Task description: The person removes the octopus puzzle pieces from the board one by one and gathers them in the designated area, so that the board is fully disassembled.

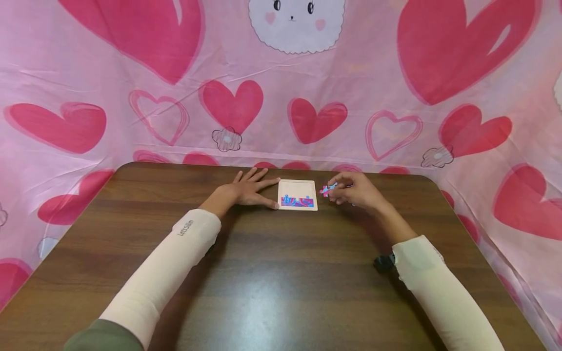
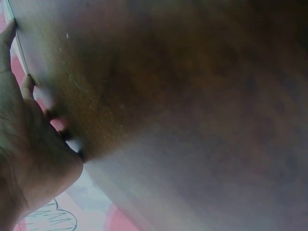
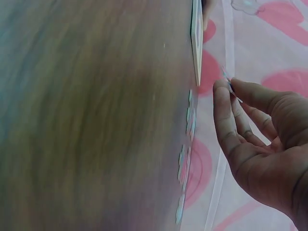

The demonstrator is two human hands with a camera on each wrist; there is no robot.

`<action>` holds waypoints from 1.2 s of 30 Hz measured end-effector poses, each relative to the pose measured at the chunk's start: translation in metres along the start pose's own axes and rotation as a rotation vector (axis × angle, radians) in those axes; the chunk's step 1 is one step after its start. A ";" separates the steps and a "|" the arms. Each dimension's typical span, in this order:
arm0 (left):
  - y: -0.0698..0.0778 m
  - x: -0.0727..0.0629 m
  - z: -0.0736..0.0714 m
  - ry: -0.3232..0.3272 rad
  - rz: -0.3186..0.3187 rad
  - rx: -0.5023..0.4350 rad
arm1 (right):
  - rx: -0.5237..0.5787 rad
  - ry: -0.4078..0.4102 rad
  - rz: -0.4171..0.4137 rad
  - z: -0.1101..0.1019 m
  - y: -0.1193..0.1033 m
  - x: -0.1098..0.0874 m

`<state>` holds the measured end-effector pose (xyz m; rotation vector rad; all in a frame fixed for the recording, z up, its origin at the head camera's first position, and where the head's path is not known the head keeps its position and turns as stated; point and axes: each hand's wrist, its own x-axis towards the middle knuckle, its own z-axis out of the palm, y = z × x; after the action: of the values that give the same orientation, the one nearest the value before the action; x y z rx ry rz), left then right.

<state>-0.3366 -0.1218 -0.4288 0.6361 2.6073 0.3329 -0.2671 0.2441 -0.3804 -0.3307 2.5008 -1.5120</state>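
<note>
Right now my left hand (image 1: 252, 190) lies spread on the counter (image 1: 263, 263), fingers straight and gripping nothing, with the thumb and forefinger touching the left side of a shallow puzzle tray (image 1: 296, 188). My right hand (image 1: 354, 190) pinches a small pink-and-blue puzzle piece (image 1: 326, 191) between thumb and fingertips, just to the right of the tray and apart from it; the right wrist view shows it lifted off the counter. More loose pieces (image 3: 191, 120) lie flat on the counter beyond the tray's right edge, below that hand. Inside the tray, a row of fitted pieces (image 1: 297, 202) covers the near part, and the far part is bare.

I judge the piece to be very light, thin and stiff, with a printed face that could be a little slippery. Its knobs look like the weak spots, liable to bend or fray, so I would hold it by the broad middle or opposite edges, softly. The tray looks light and rigid too, likely to slide at a small push, so its outer left rim seems a good place to steady it.
</note>
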 end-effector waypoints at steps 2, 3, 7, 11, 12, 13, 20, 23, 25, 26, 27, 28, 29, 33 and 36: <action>0.000 0.000 0.000 -0.001 -0.002 0.002 | -0.012 0.022 0.013 -0.005 0.002 -0.004; 0.000 0.000 0.001 -0.002 -0.003 0.003 | -0.021 0.031 0.024 -0.007 0.002 -0.006; 0.000 0.002 0.002 -0.007 -0.009 0.008 | -0.043 0.058 0.056 -0.015 0.006 -0.013; 0.000 0.003 0.003 -0.007 -0.015 0.013 | -0.001 0.074 0.058 -0.023 0.012 -0.018; 0.000 0.003 0.003 -0.006 -0.015 0.014 | 0.010 0.076 0.054 -0.025 0.014 -0.018; 0.000 0.003 0.003 -0.007 -0.016 0.014 | 0.020 0.078 0.051 -0.027 0.015 -0.019; 0.001 0.003 0.001 -0.010 -0.018 0.013 | 0.020 0.100 0.102 -0.043 0.023 -0.026; 0.000 0.004 0.002 -0.008 -0.018 0.018 | -0.020 0.119 0.131 -0.050 0.026 -0.030; -0.001 0.005 0.003 -0.007 -0.013 0.020 | -0.049 0.124 0.143 -0.054 0.028 -0.032; -0.001 0.005 0.003 -0.007 -0.011 0.019 | -0.060 0.125 0.148 -0.056 0.030 -0.033; -0.001 0.004 0.003 -0.006 -0.009 0.019 | -0.066 0.126 0.156 -0.058 0.031 -0.034; -0.001 0.005 0.003 -0.006 -0.008 0.016 | -0.065 0.125 0.164 -0.060 0.032 -0.035; -0.001 0.004 0.002 -0.006 -0.007 0.013 | -0.061 0.126 0.173 -0.062 0.033 -0.036; -0.001 0.005 0.001 -0.007 -0.013 0.006 | -0.029 0.122 0.206 -0.068 0.039 -0.038; -0.004 0.006 0.002 -0.008 -0.011 0.009 | -0.009 0.125 0.232 -0.072 0.044 -0.038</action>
<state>-0.3419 -0.1218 -0.4334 0.6252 2.6053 0.3142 -0.2546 0.3357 -0.3844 0.0550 2.5352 -1.4696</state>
